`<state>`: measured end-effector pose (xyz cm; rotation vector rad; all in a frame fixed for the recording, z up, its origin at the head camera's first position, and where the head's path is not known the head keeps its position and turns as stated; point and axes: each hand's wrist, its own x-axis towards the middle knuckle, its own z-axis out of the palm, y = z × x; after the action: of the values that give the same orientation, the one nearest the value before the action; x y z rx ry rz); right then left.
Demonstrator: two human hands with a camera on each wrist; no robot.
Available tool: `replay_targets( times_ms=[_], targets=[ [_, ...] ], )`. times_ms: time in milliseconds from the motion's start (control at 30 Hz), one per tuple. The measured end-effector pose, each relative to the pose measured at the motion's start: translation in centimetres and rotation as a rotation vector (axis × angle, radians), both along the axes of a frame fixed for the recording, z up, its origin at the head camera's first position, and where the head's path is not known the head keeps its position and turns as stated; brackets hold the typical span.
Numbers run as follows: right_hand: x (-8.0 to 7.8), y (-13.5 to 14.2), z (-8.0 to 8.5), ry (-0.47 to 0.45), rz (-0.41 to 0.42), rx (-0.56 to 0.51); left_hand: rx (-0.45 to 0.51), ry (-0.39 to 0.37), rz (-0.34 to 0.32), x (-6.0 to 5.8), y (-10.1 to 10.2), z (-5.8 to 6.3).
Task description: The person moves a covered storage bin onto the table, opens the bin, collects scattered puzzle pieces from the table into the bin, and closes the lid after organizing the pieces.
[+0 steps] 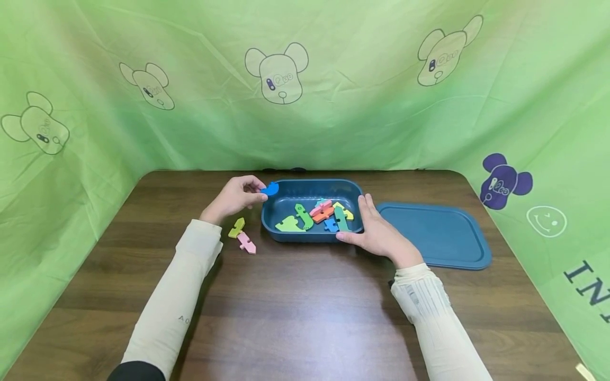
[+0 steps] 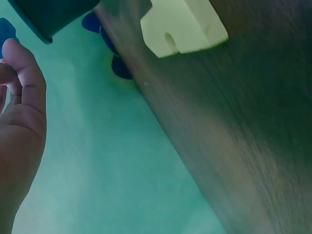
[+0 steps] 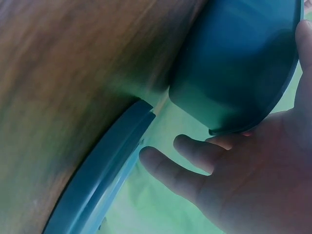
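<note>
Between thumb and fingers, my left hand [image 1: 234, 197] pinches a small blue puzzle piece [image 1: 272, 189] with a curved edge, at the back left corner of a dark blue box [image 1: 305, 237]. In the left wrist view only part of that blue piece [image 2: 7, 35] shows. My right hand [image 1: 385, 236] rests against the box's right end, thumb at the front rim and fingers extended along the side. Inside the box lie several colourful pieces, among them a light green one [image 1: 289, 224], a green one [image 1: 304, 217] and an orange one [image 1: 323, 214].
A yellow piece [image 1: 236, 227] and a pink piece [image 1: 247, 243] lie on the wooden table [image 1: 286, 307], left of the box. The flat blue lid [image 1: 436, 235] lies to the right, behind my right wrist. A green cloth [image 1: 333, 132] with printed figures surrounds the table's back and sides.
</note>
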<state>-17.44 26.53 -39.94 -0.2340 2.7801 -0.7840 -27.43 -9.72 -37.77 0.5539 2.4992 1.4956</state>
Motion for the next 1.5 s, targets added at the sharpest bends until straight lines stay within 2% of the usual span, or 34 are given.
replay_targets(
  times_ms=[233,367,567,767,967,1133,1333,1500],
  targets=[
    [0.0,0.0,0.0,-0.004,0.0,-0.008,-0.018,-0.009,0.007,0.3,1.0,0.0],
    [-0.1,0.0,0.0,-0.003,-0.002,-0.008,-0.041,0.011,0.004,0.5,1.7,0.0],
    [-0.1,0.1,-0.1,0.003,-0.002,-0.002,-0.106,0.07,-0.009,0.2,2.5,-0.8],
    [-0.1,-0.1,0.1,0.005,0.0,0.001,-0.115,0.073,-0.009,0.2,3.0,-1.3],
    [-0.1,0.0,0.0,0.004,0.001,0.001,-0.111,0.074,-0.007,0.3,3.2,-1.4],
    [-0.1,0.0,0.0,0.006,0.004,0.0,-0.129,0.072,0.019,0.3,3.5,-1.4],
    [0.0,0.0,0.1,0.0,-0.003,-0.002,-0.181,0.122,0.009,0.4,3.9,-1.2],
    [0.1,0.0,0.2,0.003,0.002,0.006,-0.172,0.139,0.021,0.6,3.5,-0.9]
  ],
)
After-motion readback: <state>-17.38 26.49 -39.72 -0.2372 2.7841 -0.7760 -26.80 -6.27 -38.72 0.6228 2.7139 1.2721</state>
